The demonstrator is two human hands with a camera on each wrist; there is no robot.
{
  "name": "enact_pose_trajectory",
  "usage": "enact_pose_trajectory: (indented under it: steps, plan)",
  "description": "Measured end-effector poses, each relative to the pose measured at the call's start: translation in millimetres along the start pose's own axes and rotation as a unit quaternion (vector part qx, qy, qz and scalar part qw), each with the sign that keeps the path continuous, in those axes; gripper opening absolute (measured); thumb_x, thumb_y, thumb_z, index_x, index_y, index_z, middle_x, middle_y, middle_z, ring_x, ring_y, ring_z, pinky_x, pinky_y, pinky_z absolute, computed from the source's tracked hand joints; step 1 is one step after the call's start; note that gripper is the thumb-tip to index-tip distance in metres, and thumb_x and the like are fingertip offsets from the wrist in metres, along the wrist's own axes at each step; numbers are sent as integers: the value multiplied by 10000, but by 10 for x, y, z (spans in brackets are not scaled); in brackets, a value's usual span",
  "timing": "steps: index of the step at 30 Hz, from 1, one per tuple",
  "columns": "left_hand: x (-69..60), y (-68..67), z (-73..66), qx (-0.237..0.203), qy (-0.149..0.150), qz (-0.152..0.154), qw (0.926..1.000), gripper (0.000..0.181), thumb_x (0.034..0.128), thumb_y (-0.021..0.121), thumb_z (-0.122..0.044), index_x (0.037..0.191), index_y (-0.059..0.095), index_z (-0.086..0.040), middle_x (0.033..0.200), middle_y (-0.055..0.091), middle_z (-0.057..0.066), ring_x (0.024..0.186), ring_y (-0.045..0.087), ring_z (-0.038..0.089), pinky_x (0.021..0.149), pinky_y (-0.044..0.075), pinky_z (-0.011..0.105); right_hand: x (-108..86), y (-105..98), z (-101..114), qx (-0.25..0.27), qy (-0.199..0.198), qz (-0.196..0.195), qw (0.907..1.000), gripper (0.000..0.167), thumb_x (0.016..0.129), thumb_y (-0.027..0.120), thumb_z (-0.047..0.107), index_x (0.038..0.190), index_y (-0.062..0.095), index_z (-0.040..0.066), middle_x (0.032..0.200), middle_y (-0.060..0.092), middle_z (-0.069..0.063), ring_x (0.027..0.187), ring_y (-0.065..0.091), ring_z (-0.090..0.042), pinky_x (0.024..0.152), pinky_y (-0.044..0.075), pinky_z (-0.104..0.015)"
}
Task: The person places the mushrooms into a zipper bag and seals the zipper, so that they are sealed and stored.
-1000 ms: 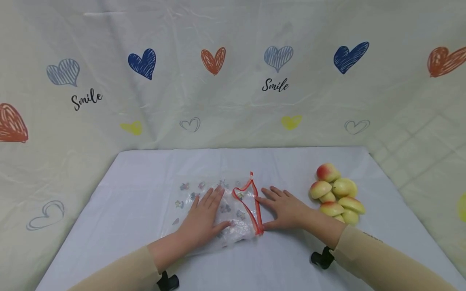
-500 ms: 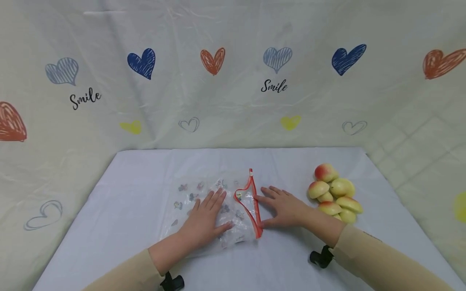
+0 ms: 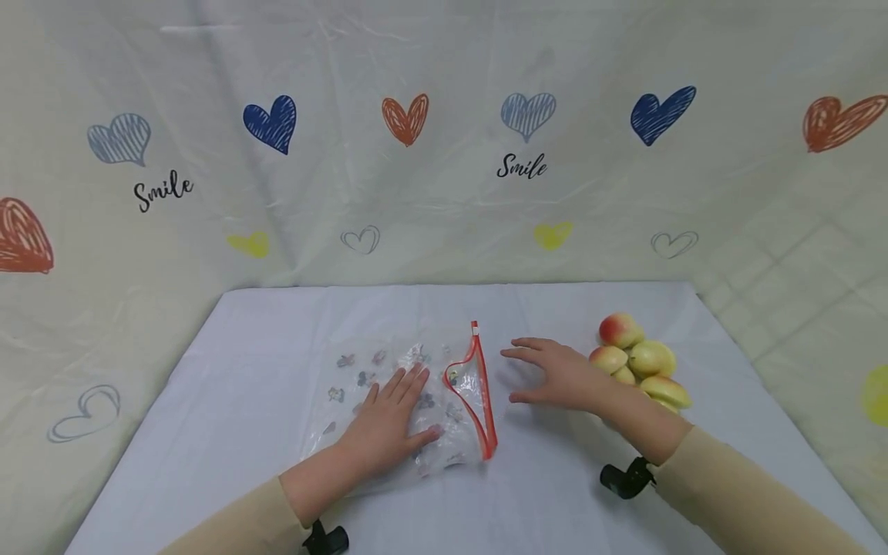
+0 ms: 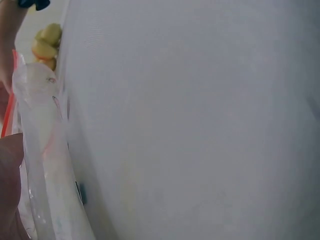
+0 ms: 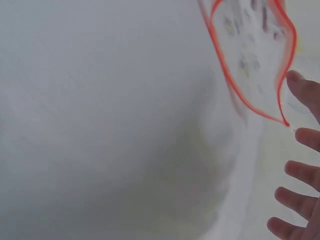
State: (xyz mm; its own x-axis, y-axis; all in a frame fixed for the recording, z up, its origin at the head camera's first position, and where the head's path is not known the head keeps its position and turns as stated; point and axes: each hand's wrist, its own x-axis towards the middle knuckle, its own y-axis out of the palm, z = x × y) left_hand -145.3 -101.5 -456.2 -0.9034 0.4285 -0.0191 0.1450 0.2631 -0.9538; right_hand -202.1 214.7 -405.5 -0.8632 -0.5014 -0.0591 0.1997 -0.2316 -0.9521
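Soft, dimmish light, faint shadow on table [image 3: 243, 385] under right hand [image 3: 560, 376], glints on clear bag [image 3: 451, 420] around left hand [image 3: 385, 428], wrist views hazy, slightly blurred

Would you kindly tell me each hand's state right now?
Left hand: open, resting on the clear bag.
Right hand: open, holding nothing.

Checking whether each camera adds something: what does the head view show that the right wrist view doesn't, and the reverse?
Only the head view: the left hand resting on the bag, the yellow-red pieces, and the Smile lettering.

Only the right wrist view: five separate fingertips of the right hand.

Both: the bag's red-edged mouth standing open, the right hand, the white cloth.
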Motion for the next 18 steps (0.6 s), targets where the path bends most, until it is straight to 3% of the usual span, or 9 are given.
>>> enact_pose_trajectory:
  steps: [11, 18]
  plan:
    - [-15, -31, 7, -11, -8, 25, 10000, 917, 912, 560, -641, 1600, 181, -169, 1651, 182, 14, 1508, 147, 303, 1145, 180, 628, -171, -321, -349, 288, 522, -182, 9981, 693, 813, 771, 519, 1420, 557, 261, 1464, 499, -80, 1375, 409, -338, 1036, 409, -574]
    - [-12, -28, 9, -13, -3, 21, 10000, 915, 914, 563, -635, 1600, 179, -168, 1648, 197, 14, 1506, 160, 297, 1144, 189, 624, -373, -540, -590, 493, 722, -173, 9960, 628, 840, 767, 468, 1382, 596, 201, 1357, 555, -103, 1220, 511, -314, 931, 480, -497]
